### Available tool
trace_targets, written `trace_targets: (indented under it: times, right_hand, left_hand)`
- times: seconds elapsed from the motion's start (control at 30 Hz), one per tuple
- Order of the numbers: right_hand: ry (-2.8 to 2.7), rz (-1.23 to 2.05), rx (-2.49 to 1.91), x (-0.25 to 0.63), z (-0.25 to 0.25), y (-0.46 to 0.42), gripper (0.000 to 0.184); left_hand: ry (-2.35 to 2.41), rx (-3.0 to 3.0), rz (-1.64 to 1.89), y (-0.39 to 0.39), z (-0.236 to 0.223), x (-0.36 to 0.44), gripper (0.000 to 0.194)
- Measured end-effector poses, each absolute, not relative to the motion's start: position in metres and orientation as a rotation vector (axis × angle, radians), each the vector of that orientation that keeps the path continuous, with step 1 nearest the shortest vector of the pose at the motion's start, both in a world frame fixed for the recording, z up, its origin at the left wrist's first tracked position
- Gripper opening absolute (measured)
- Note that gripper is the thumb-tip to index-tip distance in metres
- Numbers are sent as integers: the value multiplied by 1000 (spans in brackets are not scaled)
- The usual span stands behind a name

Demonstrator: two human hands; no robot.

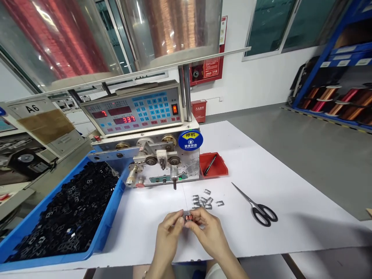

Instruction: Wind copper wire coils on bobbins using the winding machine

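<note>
Both my hands meet low in the middle of the view over the white table point(290, 201). My left hand point(168, 234) and my right hand point(207, 232) pinch a small wound coil point(188, 218) with red-copper wire between their fingertips. Just beyond the coil lie several small metal core pieces point(205, 199) loose on the table. The winding machine point(145, 143) stands behind them, its red display reading 337.
A blue tray point(109, 217) full of black bobbins sits at the left. Black-handled scissors point(258, 207) lie to the right. A small red bin point(213, 164) holds a dark tool beside the machine. Big copper wire spools point(174, 27) hang overhead; more spools sit on racks at far right.
</note>
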State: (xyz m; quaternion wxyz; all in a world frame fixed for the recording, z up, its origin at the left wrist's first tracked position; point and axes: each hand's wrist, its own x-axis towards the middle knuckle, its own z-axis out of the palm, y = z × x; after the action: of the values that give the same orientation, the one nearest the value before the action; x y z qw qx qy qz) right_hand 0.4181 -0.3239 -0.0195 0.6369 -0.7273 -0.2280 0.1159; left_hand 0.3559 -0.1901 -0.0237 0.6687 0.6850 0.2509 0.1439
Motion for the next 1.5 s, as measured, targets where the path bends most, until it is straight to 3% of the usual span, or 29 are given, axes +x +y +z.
trace_targets:
  times: [0.2,0.57,0.7,0.8,0.97,1.1,1.2,1.27,1.5]
  right_hand:
    - [-515,269,-1678,419,-20,-325,13]
    - [-631,171,-1854,427,-6,-333,10]
    - [-740,189,-1726,435,2,-330,24]
    - [-683,130,-1663,439,12,-314,11]
    - [-486,177,-1553,442,23,-305,19]
    - [-433,109,-1921,460,7,-361,38]
    - [-336,-321,-2491,480,-19,-421,30]
    - [-345,-302,-2756,488,-34,-451,29]
    - [-343,-229,-2924,491,-48,-479,33]
  left_hand:
    - [393,1504,257,-201,-4,373,25]
    - [424,1365,3,-195,17,375,38]
    - [391,1443,-24,-192,20,378,31]
    - [356,1489,-58,-192,20,379,30]
    - [361,1471,-114,-190,27,382,39]
    - [389,1479,-170,-183,32,382,36]
    - [392,1494,-208,-176,34,381,31]
    - [388,1498,-230,-172,35,380,29]
    - [377,1538,-245,-170,38,377,25]
